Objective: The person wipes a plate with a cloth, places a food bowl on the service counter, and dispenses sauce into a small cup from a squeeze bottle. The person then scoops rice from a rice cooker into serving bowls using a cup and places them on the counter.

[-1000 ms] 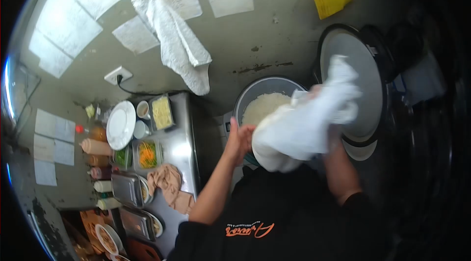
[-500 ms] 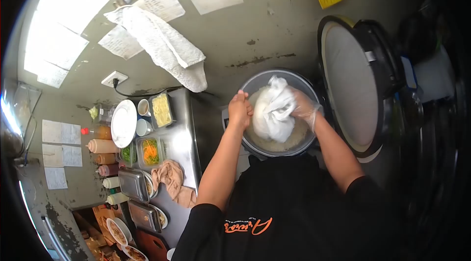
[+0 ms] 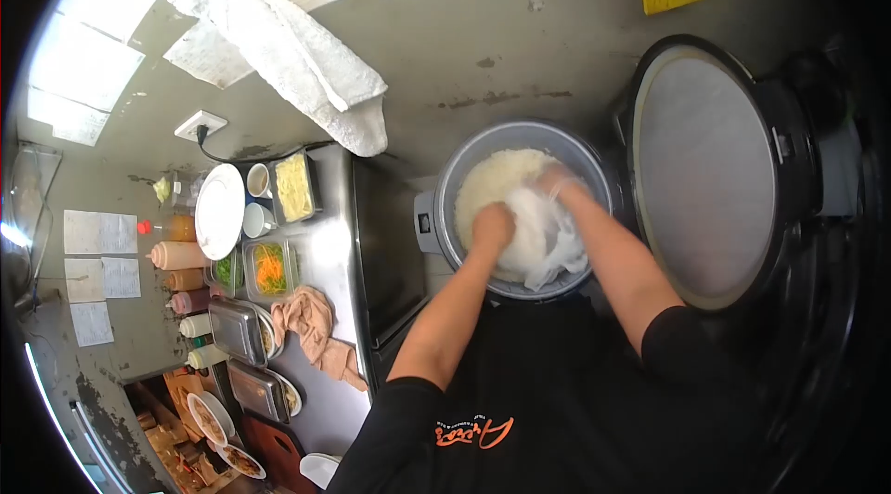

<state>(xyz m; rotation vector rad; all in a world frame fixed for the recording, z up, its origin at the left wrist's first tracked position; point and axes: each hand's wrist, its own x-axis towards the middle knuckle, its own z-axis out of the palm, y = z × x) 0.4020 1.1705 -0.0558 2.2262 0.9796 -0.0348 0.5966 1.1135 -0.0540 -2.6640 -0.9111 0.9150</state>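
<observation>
A round grey pot (image 3: 445, 225) holds white rice (image 3: 492, 176). In it lies a white, partly see-through plastic bag (image 3: 548, 248), bulging and crumpled. My left hand (image 3: 494, 225) is down in the pot at the bag's left side, its fingers bent and closed against the bag and rice. My right hand (image 3: 557, 180) is inside a clear plastic glove at the bag's upper edge; its fingers are blurred and partly hidden by the plastic.
A large open round lid (image 3: 705, 178) stands right of the pot. To the left, a steel counter (image 3: 329, 243) carries food tubs, a white plate (image 3: 220, 213), squeeze bottles and a tan cloth (image 3: 311, 327). A white towel (image 3: 288, 58) hangs on the wall.
The bag has gone lower and to the right in the pot, uncovering more rice. My left hand has moved from the pot's rim into it, against the bag. The view has shifted slightly.
</observation>
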